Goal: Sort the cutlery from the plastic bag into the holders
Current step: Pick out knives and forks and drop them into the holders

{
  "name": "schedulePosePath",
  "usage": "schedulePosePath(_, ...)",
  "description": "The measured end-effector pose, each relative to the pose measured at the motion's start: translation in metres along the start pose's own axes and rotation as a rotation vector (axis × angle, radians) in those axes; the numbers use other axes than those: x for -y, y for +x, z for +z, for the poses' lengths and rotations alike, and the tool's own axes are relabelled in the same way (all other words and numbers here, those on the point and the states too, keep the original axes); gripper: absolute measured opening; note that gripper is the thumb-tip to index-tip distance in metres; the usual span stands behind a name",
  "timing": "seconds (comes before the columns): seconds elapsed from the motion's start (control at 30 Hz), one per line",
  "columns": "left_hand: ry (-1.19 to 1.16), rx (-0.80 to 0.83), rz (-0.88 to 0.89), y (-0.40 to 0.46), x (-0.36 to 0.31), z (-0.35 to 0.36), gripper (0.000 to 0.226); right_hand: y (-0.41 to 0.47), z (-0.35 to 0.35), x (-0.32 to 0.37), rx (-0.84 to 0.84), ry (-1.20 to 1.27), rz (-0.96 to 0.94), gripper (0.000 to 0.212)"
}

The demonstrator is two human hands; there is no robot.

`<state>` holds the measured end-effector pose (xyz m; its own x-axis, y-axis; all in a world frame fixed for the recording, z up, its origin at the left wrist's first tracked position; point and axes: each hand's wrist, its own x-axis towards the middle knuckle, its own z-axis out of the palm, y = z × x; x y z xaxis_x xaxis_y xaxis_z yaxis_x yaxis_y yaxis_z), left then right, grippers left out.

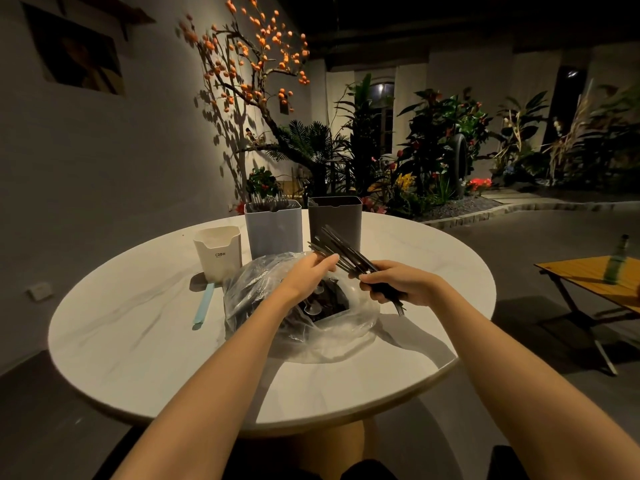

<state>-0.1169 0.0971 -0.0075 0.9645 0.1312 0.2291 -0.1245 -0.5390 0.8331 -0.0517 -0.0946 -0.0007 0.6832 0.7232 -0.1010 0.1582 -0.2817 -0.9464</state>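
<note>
head view is showing a round white worktop [138, 341] taking up the middle, dim room around it. plants and a branch with orange fruit [256, 46] are standing along the far wall behind it. a small wooden side table [585, 278] is sitting off to the right with a green bottle [618, 261] on it.

a clear plastic bag [349, 327] is lying on the worktop near the centre, mouth open, with dark cutlery [322, 303] still showing inside. three holders are standing at the far edge: a dark grey holder [334, 216] on the right, a blue-grey holder [272, 230] just beside it with fork ends sticking up out of it, and a shorter white holder [218, 252] on the left with small lettering on its front. what is inside the dark grey and white ones is hidden.

right hand [398, 284] is hanging above the bag, fingers curled round a bundle of dark utensils [346, 252], the bundle fanning up and left toward the dark grey holder, ends poking out below the fist. left hand [308, 271] is reaching over the bag with fingers mostly straight, tips touching the bundle; whether it is pinching one piece i cannot tell.

a light blue strip-like item [204, 303] is lying flat on the worktop left of the bag, in front of the white holder; too small to tell what it is.
</note>
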Motion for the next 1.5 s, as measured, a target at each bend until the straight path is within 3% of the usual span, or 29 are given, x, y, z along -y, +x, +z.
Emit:
schedulePosePath(0.17, -0.047, -0.057, 0.028, 0.017, -0.007, 0.001, 0.029, 0.014, 0.001, 0.006, -0.078, 0.009, -0.069, 0.03)
schedulePosePath(0.3, -0.157, -0.09, -0.009, 0.029, -0.011, 0.003, 0.032, 0.023, 0.0, 0.009, -0.062, 0.03, -0.097, 0.013)
schedulePosePath(0.57, -0.166, -0.181, 0.002, 0.062, -0.006, 0.002, 0.03, 0.052, -0.01, 0.018, 0.006, 0.048, -0.121, 0.005)
schedulePosePath(0.97, -0.655, -0.134, -0.107, 0.098, -0.002, -0.006, 0.015, 0.092, -0.03, 0.01, -0.054, 0.107, -0.209, 0.011)
schedulePosePath(1.1, -0.65, -0.129, -0.163, 0.1, 0.014, -0.001, 0.011, 0.094, -0.021, -0.008, -0.069, 0.233, -0.137, 0.016)
schedulePosePath(1.5, -0.518, -0.17, -0.125, 0.094, 0.035, 0.007, 0.021, 0.095, -0.009, -0.018, -0.086, 0.086, -0.131, 0.017)
